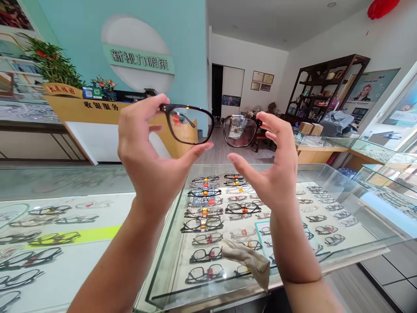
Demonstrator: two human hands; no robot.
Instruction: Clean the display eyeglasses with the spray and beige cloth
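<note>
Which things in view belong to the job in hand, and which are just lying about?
In the job:
- dark-framed eyeglasses, held up
- left hand, gripping one end
- right hand, fingertips at the other end

Lying about:
- beige cloth, untouched; its role is unclear
- display case with rows of eyeglasses
- cardboard boxes
- leafy plant
</note>
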